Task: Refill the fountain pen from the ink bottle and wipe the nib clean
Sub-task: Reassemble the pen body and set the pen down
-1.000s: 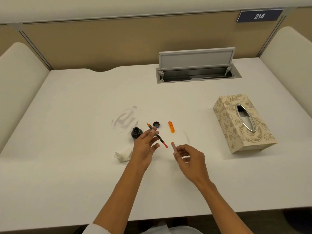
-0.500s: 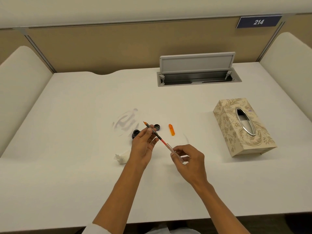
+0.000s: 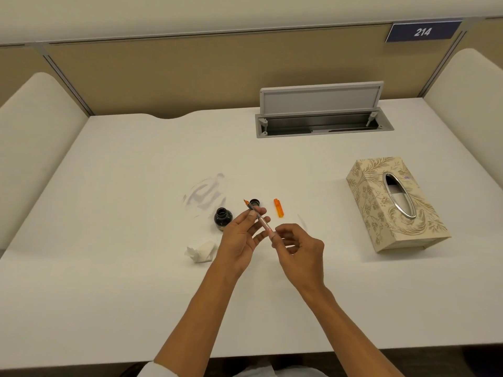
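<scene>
Holding the pen (image 3: 258, 219) above the desk (image 3: 109, 268), you pinch its front with your left hand (image 3: 241, 240) and its rear with your right hand (image 3: 298, 251); the open bottle (image 3: 222, 217) stands just left, tissue (image 3: 201, 251) nearby.

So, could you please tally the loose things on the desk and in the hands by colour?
Orange: 2, the pen held in both hands, left hand and right hand, and the pen cap
Black: 2, the ink bottle and the bottle cap
White: 1, the crumpled tissue
Beige patterned: 1, the tissue box
Total: 6
</scene>
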The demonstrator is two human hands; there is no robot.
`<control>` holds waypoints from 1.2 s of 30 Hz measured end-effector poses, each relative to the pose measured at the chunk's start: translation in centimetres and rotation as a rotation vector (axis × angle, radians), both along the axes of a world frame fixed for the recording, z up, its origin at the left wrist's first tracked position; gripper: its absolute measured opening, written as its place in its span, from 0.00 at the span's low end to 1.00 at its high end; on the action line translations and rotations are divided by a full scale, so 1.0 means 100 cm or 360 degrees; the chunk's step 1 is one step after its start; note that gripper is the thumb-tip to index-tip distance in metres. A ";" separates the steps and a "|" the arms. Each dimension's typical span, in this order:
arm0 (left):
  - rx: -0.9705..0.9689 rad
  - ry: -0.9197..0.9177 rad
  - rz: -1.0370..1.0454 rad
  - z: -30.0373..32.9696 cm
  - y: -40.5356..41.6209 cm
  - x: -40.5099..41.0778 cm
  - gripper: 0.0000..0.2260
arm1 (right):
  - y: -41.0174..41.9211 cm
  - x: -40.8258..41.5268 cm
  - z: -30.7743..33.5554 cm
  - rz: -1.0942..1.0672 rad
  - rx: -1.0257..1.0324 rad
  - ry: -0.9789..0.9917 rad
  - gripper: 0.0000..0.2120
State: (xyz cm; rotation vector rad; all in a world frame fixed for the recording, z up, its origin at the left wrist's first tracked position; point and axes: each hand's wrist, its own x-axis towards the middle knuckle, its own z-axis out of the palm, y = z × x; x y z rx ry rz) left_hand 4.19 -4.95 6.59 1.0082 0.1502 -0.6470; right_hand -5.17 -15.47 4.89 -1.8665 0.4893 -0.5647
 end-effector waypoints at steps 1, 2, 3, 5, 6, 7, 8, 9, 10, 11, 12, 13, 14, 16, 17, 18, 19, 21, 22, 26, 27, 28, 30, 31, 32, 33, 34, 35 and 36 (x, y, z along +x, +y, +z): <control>-0.0024 0.0019 -0.0003 0.000 0.000 -0.001 0.08 | 0.001 0.001 0.001 0.0001 0.0025 -0.0011 0.04; -0.0051 0.0042 0.0003 0.001 0.000 0.000 0.08 | 0.003 0.002 0.001 -0.0003 0.0060 -0.0021 0.03; -0.0073 0.0061 0.0014 0.001 0.001 0.000 0.08 | 0.004 0.002 0.002 -0.0009 0.0109 -0.0031 0.02; -0.0092 0.0073 0.0038 0.001 0.002 0.002 0.08 | 0.007 0.001 0.002 -0.0012 0.0218 -0.0042 0.02; -0.0094 0.0071 0.0051 0.001 0.002 0.003 0.08 | 0.009 0.000 0.001 -0.0004 0.0254 -0.0047 0.02; -0.0094 0.0068 0.0064 0.000 0.003 0.003 0.08 | 0.011 -0.001 0.002 0.0004 0.0270 -0.0052 0.04; -0.0092 0.0066 0.0075 0.000 0.003 0.004 0.08 | 0.012 -0.002 0.002 0.0008 0.0269 -0.0058 0.06; -0.0090 0.0067 0.0080 -0.001 0.003 0.004 0.08 | 0.014 -0.002 0.002 0.0015 0.0261 -0.0066 0.09; -0.0092 0.0071 0.0080 -0.001 0.003 0.004 0.08 | 0.014 -0.003 0.001 0.0023 0.0234 -0.0073 0.10; -0.0095 0.0075 0.0076 -0.001 0.003 0.004 0.08 | 0.015 -0.003 0.000 0.0021 0.0200 -0.0077 0.11; -0.0100 0.0081 0.0072 -0.001 0.003 0.004 0.08 | 0.015 -0.003 -0.001 -0.0002 0.0177 -0.0076 0.10; -0.0107 0.0087 0.0067 -0.001 0.004 0.004 0.08 | 0.015 -0.003 -0.002 -0.0038 0.0188 -0.0075 0.09; -0.0117 0.0090 0.0062 -0.001 0.004 0.004 0.08 | 0.015 -0.002 -0.002 -0.0070 0.0235 -0.0075 0.08; -0.0131 0.0087 0.0049 0.000 0.004 0.004 0.08 | 0.016 -0.002 0.000 -0.0076 0.0359 -0.0064 0.05; -0.0127 0.0082 0.0040 0.000 0.004 0.004 0.08 | 0.017 -0.003 0.001 -0.0064 0.0409 -0.0049 0.05; -0.0121 0.0077 0.0031 0.000 0.004 0.003 0.08 | 0.017 -0.003 0.002 -0.0049 0.0453 -0.0033 0.05; -0.0115 0.0074 0.0026 0.001 0.004 0.003 0.08 | 0.017 -0.003 0.003 -0.0034 0.0491 -0.0012 0.06; -0.0113 0.0079 0.0038 0.001 0.003 0.003 0.08 | 0.017 -0.003 0.005 -0.0014 0.0534 0.0043 0.08; -0.0115 0.0084 0.0054 0.001 0.003 0.003 0.08 | 0.017 -0.003 0.006 -0.0005 0.0546 0.0072 0.08; -0.0100 0.0088 0.0100 0.000 0.001 0.003 0.08 | 0.016 -0.005 0.001 -0.0064 0.0368 0.0197 0.14; -0.0096 0.0084 0.0097 0.000 0.001 0.003 0.08 | 0.016 -0.005 0.000 -0.0082 0.0329 0.0192 0.11; -0.0094 0.0078 0.0091 -0.001 0.002 0.003 0.08 | 0.016 -0.005 -0.002 -0.0094 0.0318 0.0182 0.07; -0.0084 0.0070 0.0078 -0.001 0.002 0.002 0.08 | 0.016 -0.007 -0.003 -0.0087 0.0354 0.0167 0.04; -0.0081 0.0066 0.0071 -0.001 0.002 0.002 0.08 | 0.016 -0.007 -0.003 -0.0084 0.0367 0.0182 0.09; -0.0080 0.0063 0.0069 -0.001 0.002 0.002 0.08 | 0.016 -0.007 -0.003 -0.0074 0.0377 0.0208 0.13; -0.0082 0.0063 0.0071 -0.001 0.002 0.002 0.08 | 0.016 -0.008 -0.003 -0.0060 0.0378 0.0235 0.13; -0.0082 0.0064 0.0077 -0.001 0.001 0.002 0.08 | 0.016 -0.008 -0.005 -0.0047 0.0371 0.0244 0.11; -0.0082 0.0066 0.0084 -0.001 0.001 0.001 0.08 | 0.015 -0.009 -0.006 -0.0043 0.0339 0.0250 0.07; -0.0079 0.0066 0.0089 -0.001 0.001 0.001 0.08 | 0.015 -0.009 -0.007 -0.0051 0.0304 0.0254 0.06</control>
